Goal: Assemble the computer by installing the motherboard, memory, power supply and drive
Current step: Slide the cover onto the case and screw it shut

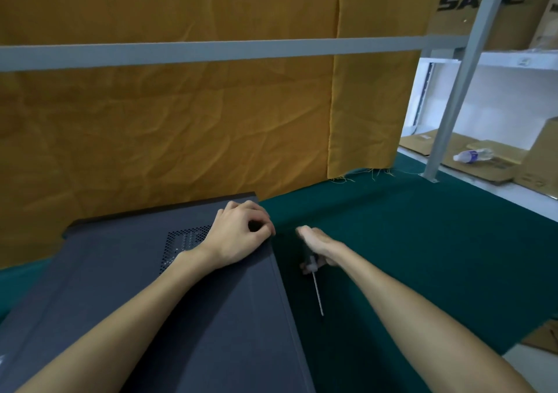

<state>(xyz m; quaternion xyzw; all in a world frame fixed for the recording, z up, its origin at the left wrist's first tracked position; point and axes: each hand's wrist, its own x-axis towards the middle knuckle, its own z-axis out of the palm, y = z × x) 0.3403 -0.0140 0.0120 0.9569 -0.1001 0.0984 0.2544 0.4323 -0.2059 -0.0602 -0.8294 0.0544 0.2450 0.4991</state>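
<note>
A dark grey computer case (145,296) lies on its side on the green table cloth (422,256), its closed side panel with a perforated vent facing up. My left hand (241,235) rests on the panel's far right corner, fingers curled at the edge. Just right of the case, my right hand (317,247) grips the dark handle of a screwdriver (317,293). Its thin metal shaft points down toward me. The motherboard, memory, power supply and drive are not visible.
An orange cloth (181,120) hangs behind the table under a grey metal bar (211,49). A slanted grey post (453,90) stands at the right. Beyond it are cardboard boxes (483,6) on shelves and a plastic bottle (472,154) on flattened cardboard.
</note>
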